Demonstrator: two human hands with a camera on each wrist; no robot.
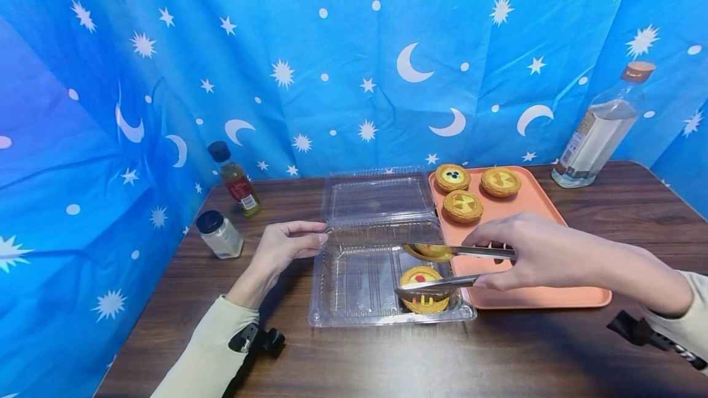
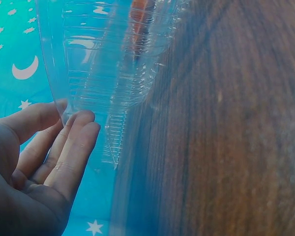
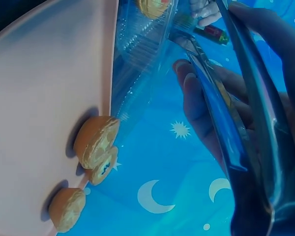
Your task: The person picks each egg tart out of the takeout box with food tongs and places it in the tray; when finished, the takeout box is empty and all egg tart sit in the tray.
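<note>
In the head view my left hand (image 1: 281, 249) pinches the left rim of a clear plastic clamshell box (image 1: 354, 275); the left wrist view shows thumb and fingertips at that rim. The box's lid (image 1: 378, 196) lies folded back behind it. My right hand (image 1: 533, 253) grips metal tongs (image 1: 482, 252), their arms spread apart. The tong tips hover over an egg tart (image 1: 421, 275) with a red topping, which sits in the box's right front corner. One tong arm hides part of this tart. Whether the tips touch it, I cannot tell.
Several more tarts, among them a blueberry-topped one (image 1: 453, 177), sit at the back of an orange tray (image 1: 553, 296) right of the box. A tall clear bottle (image 1: 600, 134) stands back right. A sauce bottle (image 1: 239, 186) and a black-lidded jar (image 1: 221, 238) stand left.
</note>
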